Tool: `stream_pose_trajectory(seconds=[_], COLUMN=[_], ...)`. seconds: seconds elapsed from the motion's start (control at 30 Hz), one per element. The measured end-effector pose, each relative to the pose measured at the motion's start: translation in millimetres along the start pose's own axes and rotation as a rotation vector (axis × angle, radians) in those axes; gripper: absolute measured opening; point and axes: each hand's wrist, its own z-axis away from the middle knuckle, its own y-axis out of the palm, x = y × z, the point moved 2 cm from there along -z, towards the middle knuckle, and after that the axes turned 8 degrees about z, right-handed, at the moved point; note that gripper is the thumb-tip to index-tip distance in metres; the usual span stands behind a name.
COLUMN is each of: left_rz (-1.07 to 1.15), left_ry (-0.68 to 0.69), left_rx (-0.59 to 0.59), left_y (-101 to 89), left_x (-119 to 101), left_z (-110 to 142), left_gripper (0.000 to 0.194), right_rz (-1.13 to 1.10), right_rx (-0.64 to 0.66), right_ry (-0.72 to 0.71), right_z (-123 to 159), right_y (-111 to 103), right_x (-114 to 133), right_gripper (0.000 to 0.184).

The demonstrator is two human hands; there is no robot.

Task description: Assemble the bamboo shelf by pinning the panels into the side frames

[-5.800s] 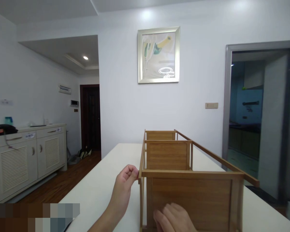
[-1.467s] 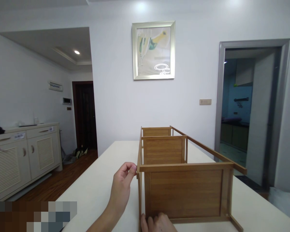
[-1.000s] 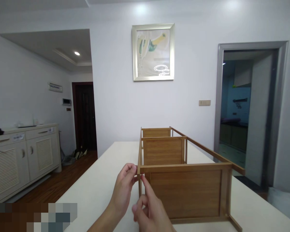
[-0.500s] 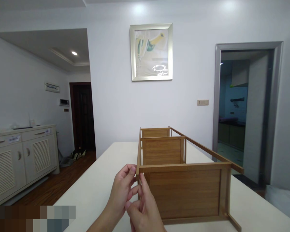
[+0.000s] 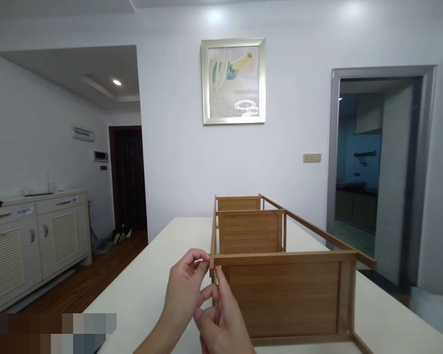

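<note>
A brown wooden shelf rack (image 5: 284,295) lies on its side, with its panels upright and one long end pointing away from me. At its near left upper corner, my left hand (image 5: 186,280) has thumb and forefinger pinched against the outer face of the side rail. Anything between those fingertips is too small to make out. Just inside the same rail, my right hand (image 5: 223,314) rests its outstretched forefinger near the corner joint. Its thumb and other fingers are curled together, and whatever they hold is hidden.
The rack rests on a long pale table (image 5: 133,295). A framed picture (image 5: 233,81) hangs on the wall ahead. To the left stands a white louvred cabinet (image 5: 59,236); a doorway (image 5: 376,196) opens at the right, near a whitish plastic bag (image 5: 435,309).
The left fingertips have shifted slightly left and curled at the rail's outer side. My right hand keeps its place by the corner. The whole view has drifted a little.
</note>
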Motion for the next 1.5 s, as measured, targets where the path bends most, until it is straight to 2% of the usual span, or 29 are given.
stream_pose_trajectory(seconds=[0.13, 0.23, 0.33, 0.5, 0.67, 0.8, 0.97, 1.1, 1.23, 1.5], left_rz=[-0.033, -0.076, -0.115, -0.097, -0.204, -0.284, -0.287, -0.307, -0.302, -0.248], left_ry=[0.042, -0.017, -0.071, -0.093, 0.01, 0.097, 0.14, 0.168, 0.156, 0.022], left_rx=[-0.015, -0.024, 0.015, 0.095, 0.095, 0.085, 0.078, 0.078, 0.092, 0.133], left_y=[-6.3, -7.8, -4.2, 0.6, -3.4, -5.5, -6.2, -6.5, -7.1, -6.1], left_x=[1.1, 3.7, 4.6, 5.3, 6.7, 7.0, 6.6, 3.7, 0.8, 1.3], left_z=[-2.7, -4.4, -3.3, -0.7, -3.7, -5.2, -5.2, -5.2, -6.1, -8.3], left_gripper=[0.028, 0.032, 0.041, 0.043, 0.04, 0.03, 0.018, 0.016, 0.019, 0.041], right_rz=[-0.001, -0.001, 0.0, 0.015, 0.057, 0.077, 0.06, 0.056, 0.089, 0.131], right_rx=[-0.016, -0.021, -0.024, -0.027, 0.017, 0.007, 0.001, 0.003, 0.006, -0.009], right_ry=[0.01, 0.016, 0.033, 0.044, 0.06, 0.088, 0.092, 0.087, 0.079, 0.06], right_z=[0.0, -0.4, -0.6, 0.8, 1.6, 0.7, 0.2, 0.4, -0.2, -0.3], right_y=[0.3, 0.4, 0.7, -0.5, -3.2, -3.2, -2.7, -3.3, -3.5, -6.3], right_x=[6.0, 9.4, 9.8, 10.3, 19.0, 25.4, 27.0, 28.3, 29.2, 22.4], right_gripper=[0.085, 0.085, 0.087, 0.088, 0.085, 0.085, 0.086, 0.083, 0.083, 0.08])
